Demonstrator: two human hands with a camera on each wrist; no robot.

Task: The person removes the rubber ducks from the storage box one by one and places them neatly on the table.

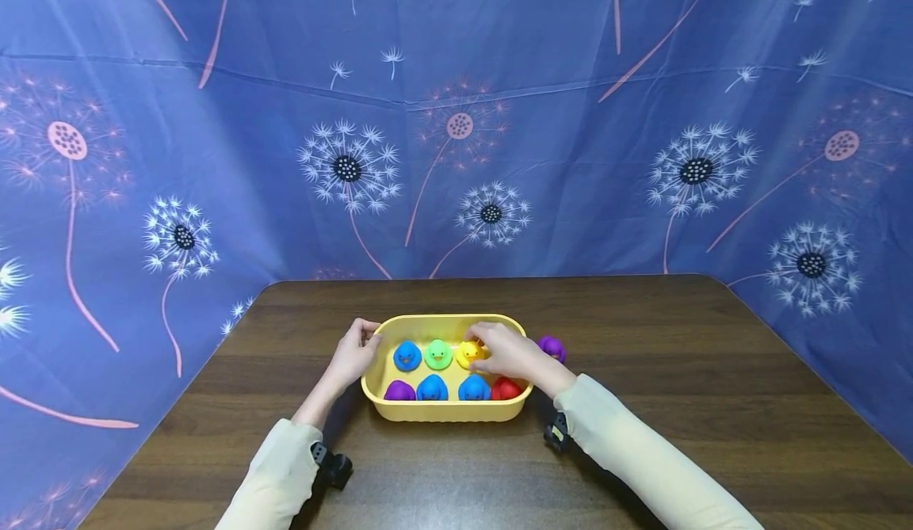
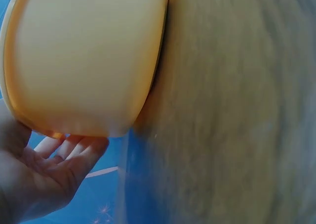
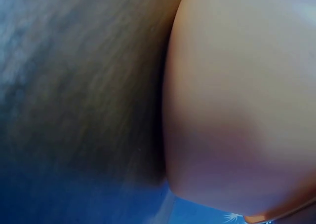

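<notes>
A yellow plastic tub [image 1: 448, 411] stands on the wooden table with several rubber ducks inside. My left hand [image 1: 351, 353] holds its left rim; in the left wrist view the fingers [image 2: 81, 152] lie against the tub's outer end. Over the tub's right side reaches my right hand [image 1: 509, 349], fingers curled round a yellow duck [image 1: 467, 353] and partly covering it. Beside that duck sit a green duck [image 1: 438, 354] and a blue duck [image 1: 407, 356]. In the right wrist view the tub wall [image 3: 237, 86] fills the right half, and the right hand is out of sight.
A purple duck [image 1: 552, 347] sits on the table [image 1: 678, 403] just right of the tub, partly behind the right forearm. Along the tub's near side are a purple duck [image 1: 399, 390], blue ducks and a red duck [image 1: 506, 389]. A blue dandelion-print cloth [image 1: 571, 158] hangs behind the table.
</notes>
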